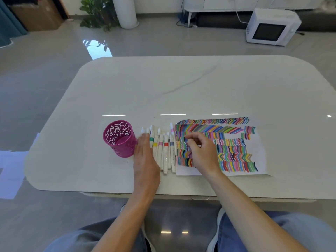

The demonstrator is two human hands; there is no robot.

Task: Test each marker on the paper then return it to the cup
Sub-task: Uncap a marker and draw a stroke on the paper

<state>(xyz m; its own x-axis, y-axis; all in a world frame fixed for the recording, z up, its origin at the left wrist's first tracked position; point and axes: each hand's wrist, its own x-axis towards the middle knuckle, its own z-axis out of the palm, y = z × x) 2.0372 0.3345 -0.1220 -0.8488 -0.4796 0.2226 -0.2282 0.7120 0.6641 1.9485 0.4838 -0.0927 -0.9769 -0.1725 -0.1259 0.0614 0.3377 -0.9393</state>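
Note:
A magenta cut-out pen cup (119,139) stands on the white table (181,84); no marker shows inside it. Several white markers (164,151) with coloured bands lie side by side between the cup and the paper (254,151), which is covered in coloured strokes. My left hand (145,155) lies flat with straight fingers on the left end of the marker row, beside the cup. My right hand (201,151) hovers over the paper's left part with fingers loosely curled; I see nothing held in it.
The table's near edge (163,194) runs just above my knees. On the floor beyond stand a white microwave (272,27), a potted plant (98,13) and a white column (127,11).

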